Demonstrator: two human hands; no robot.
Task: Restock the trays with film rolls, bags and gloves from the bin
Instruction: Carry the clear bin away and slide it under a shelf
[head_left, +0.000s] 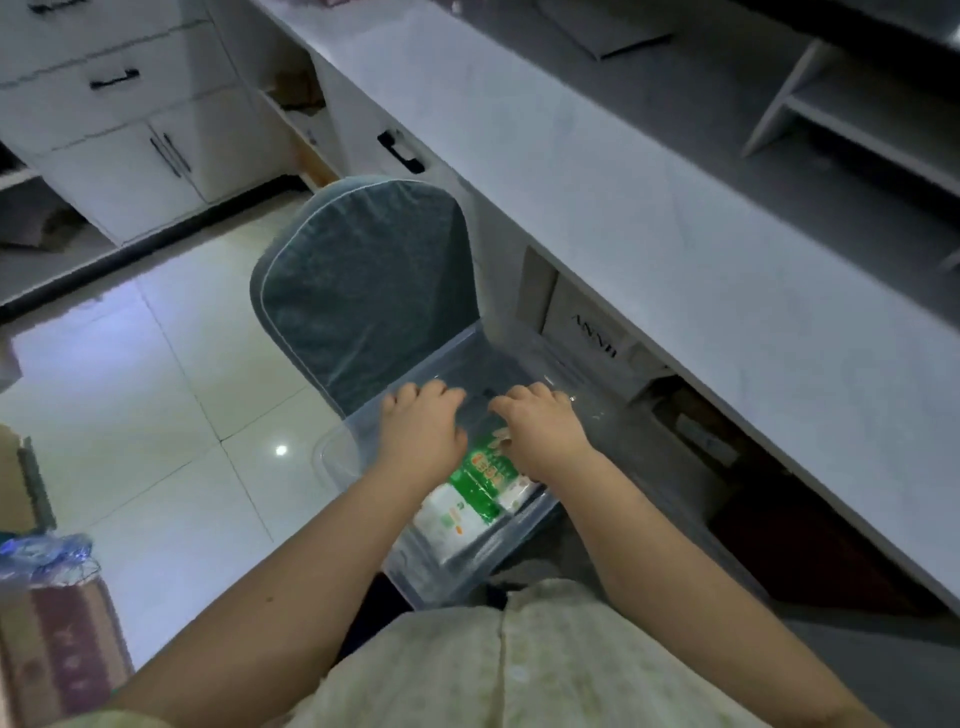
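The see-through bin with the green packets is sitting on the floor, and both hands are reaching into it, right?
Not quite. The head view shows the see-through bin sitting on the grey chair, not the floor. The green packets are in it, and the left hand and right hand reach into it.

Both bare forearms extend forward and down. Left hand (423, 428) and right hand (540, 428) side by side, palms down, fingers bent.
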